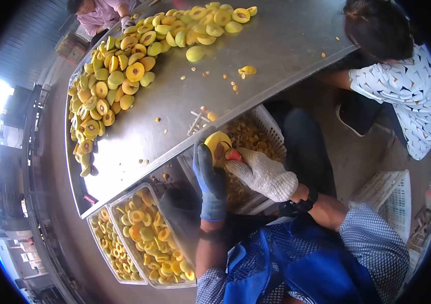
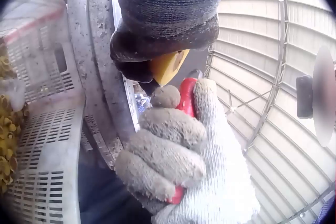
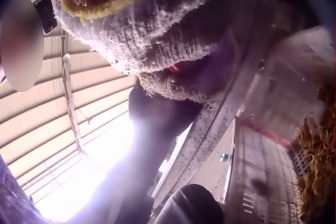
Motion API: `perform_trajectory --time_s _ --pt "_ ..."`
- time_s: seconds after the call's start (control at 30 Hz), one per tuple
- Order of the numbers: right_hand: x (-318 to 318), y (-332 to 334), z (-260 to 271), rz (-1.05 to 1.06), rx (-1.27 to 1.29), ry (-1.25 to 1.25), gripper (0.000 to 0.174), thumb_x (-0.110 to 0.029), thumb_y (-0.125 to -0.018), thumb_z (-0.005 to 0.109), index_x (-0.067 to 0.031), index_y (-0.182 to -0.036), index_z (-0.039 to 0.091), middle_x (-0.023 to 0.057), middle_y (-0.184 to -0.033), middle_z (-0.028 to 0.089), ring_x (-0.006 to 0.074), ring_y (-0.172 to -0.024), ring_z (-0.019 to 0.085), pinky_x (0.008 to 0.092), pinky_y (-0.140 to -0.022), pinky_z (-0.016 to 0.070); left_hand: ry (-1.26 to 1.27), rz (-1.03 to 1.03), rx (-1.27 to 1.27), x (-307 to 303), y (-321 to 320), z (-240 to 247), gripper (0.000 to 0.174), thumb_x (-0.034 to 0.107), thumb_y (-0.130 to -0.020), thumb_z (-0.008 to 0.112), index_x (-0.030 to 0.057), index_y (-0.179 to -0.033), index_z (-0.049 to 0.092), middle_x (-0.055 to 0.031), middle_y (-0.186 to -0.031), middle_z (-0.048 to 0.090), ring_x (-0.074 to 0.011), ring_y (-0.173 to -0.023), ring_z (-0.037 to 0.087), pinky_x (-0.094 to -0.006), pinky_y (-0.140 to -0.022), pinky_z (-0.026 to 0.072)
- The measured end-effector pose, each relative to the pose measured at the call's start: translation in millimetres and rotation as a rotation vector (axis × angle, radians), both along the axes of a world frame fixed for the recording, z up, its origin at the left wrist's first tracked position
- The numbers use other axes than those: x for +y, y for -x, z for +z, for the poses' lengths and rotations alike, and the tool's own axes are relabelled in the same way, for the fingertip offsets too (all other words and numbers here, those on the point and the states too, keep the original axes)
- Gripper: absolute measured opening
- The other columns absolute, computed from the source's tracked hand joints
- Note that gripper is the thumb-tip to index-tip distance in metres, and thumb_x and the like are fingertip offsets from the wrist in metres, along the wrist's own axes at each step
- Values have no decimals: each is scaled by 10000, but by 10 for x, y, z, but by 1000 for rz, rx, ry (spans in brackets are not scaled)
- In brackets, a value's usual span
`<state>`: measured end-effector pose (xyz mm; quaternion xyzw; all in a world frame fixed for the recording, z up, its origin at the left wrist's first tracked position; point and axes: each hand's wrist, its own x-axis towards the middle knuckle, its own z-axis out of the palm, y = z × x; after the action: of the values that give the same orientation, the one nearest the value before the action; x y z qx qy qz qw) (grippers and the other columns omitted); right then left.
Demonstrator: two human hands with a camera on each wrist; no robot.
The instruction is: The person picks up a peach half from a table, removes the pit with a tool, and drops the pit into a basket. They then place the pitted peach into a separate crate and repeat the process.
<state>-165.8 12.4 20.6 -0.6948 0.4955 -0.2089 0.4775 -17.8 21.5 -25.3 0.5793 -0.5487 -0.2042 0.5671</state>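
Observation:
My left hand (image 1: 209, 175), in a blue and black glove, holds a yellow peach half (image 1: 217, 141) cut side up, just past the table edge. A white knit glove covers my right hand (image 1: 263, 176), its fingers wrapped round the red handle (image 2: 187, 97) of a small pitting tool. In the left wrist view a bit of metal shows at the handle's top, close to the fruit; the rest of the tip is hidden. Below both hands stands a white crate (image 1: 271, 126) filled with brownish pits and scraps. The right wrist view shows mostly the glove's back.
A long heap of peach halves (image 1: 116, 78) lies along the metal table (image 1: 190, 101), with loose pits nearby. Two crates (image 1: 149, 190) of peach halves stand at lower left. One person (image 1: 398, 76) sits at right, another (image 1: 99, 15) works across the table. An empty-looking white basket (image 1: 395, 202) leans at right.

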Motion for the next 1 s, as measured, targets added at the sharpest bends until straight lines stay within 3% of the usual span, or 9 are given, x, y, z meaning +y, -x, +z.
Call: perform_trajectory --time_s 0.03,0.17,0.23,0.4,0.47,0.53,0.73,0.9,1.0 --pt "-15 -27 3 1 7 -4 402 -468 -944 556 -92 -1036 663 199 -828 679 421 -807 653 475 -661 520 -19 -9 193 4 20 -34 271 115 -1011 519 -19 -1243 556 -100 -1149 593 -189 -1025 578 -303 -910 479" --pt "-9 -82 -90 23 -24 -15 418 -479 -951 532 -90 -1024 667 205 -842 678 428 -818 648 487 -665 514 -61 113 682 -12 137 60 345 282 -1016 496 -36 -1096 602 -75 -998 632 -133 -847 587 -278 -720 510" --pt "0 -80 -74 33 -51 -44 427 -482 -951 528 -85 -1023 668 213 -849 676 436 -836 643 492 -680 511 -128 119 641 -33 125 105 355 293 -1009 505 -37 -1082 614 -69 -970 640 -125 -836 589 -264 -727 501" --pt "70 -76 -439 121 -236 65 366 -425 -976 532 -77 -999 644 83 -777 652 233 -620 622 375 -553 481 -299 -91 556 -46 -62 101 316 254 -979 555 -39 -1046 653 -60 -905 671 -115 -795 603 -250 -726 493" --pt "117 -42 -542 134 -440 -200 336 -411 -988 529 -89 -962 623 21 -748 602 139 -542 545 311 -482 428 -365 -240 574 -88 -182 87 294 229 -964 575 -40 -1043 665 -65 -904 685 -119 -792 615 -253 -722 496" --pt "123 8 -166 83 -635 -816 314 -404 -998 525 -109 -916 595 -31 -728 537 63 -497 443 250 -427 355 -383 -379 513 -107 -273 106 290 220 -942 606 -44 -1047 665 -81 -927 695 -132 -819 632 -264 -752 507" --pt "103 68 -263 172 -840 -1152 336 -423 -1000 514 -113 -875 551 -17 -730 523 67 -458 390 246 -390 300 -255 -269 552 -47 -110 53 379 295 -919 641 -58 -1055 638 -89 -941 688 -141 -835 635 -275 -783 514" --pt "137 116 -296 171 -842 -1075 366 -471 -983 521 -122 -888 576 -44 -619 464 61 -446 369 226 -408 295 -218 -296 619 -52 -60 -164 526 472 -927 556 -40 -1023 630 -104 -895 678 -161 -799 634 -289 -746 515" --pt "243 94 -534 93 -770 -752 358 -443 -982 530 -91 -951 590 -14 -696 529 92 -522 455 245 -472 374 -294 -465 886 19 8 -103 570 529 -921 553 -28 -1011 630 -104 -885 678 -165 -792 637 -283 -751 516"
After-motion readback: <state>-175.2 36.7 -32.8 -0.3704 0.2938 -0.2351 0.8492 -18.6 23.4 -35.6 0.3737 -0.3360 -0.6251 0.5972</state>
